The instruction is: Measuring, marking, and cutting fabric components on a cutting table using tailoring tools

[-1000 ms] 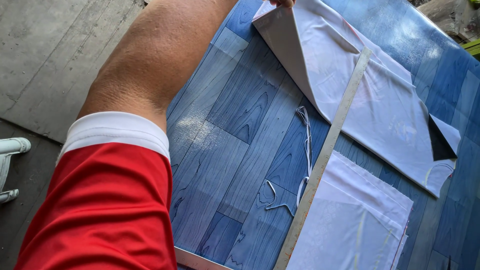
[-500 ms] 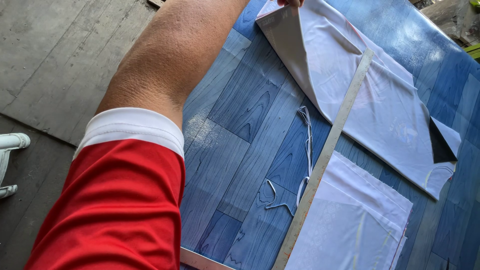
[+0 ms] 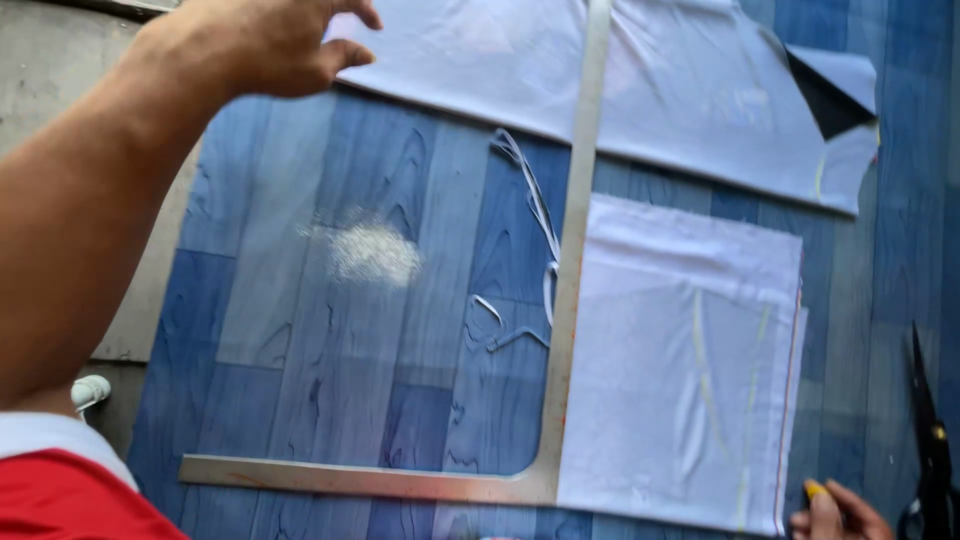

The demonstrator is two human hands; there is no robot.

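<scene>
My left hand (image 3: pixel 265 40) reaches out at the top left, thumb and fingers apart, right at the left edge of a large white fabric piece (image 3: pixel 700 90) lying flat; one corner of it is folded over, showing dark (image 3: pixel 830 100). A metal L-shaped ruler (image 3: pixel 570 300) lies across that fabric and along the left side of a smaller white fabric piece (image 3: pixel 690 350). Only the fingertips of my right hand (image 3: pixel 835 512) show at the bottom edge, pinching a small yellow piece of chalk (image 3: pixel 812 490) at the smaller piece's lower right corner.
Everything lies on a blue wood-pattern vinyl sheet (image 3: pixel 330 300) over grey concrete (image 3: pixel 60 90). Thin white fabric strips (image 3: pixel 535 210) curl left of the ruler. Black scissors (image 3: pixel 930 440) lie at the right edge. A small white object (image 3: pixel 90 390) sits by my left arm.
The large fabric's lifted left edge now lies flat and my left hand has opened beside it. The view has swung so the ruler stands upright. My right hand has come into view.
</scene>
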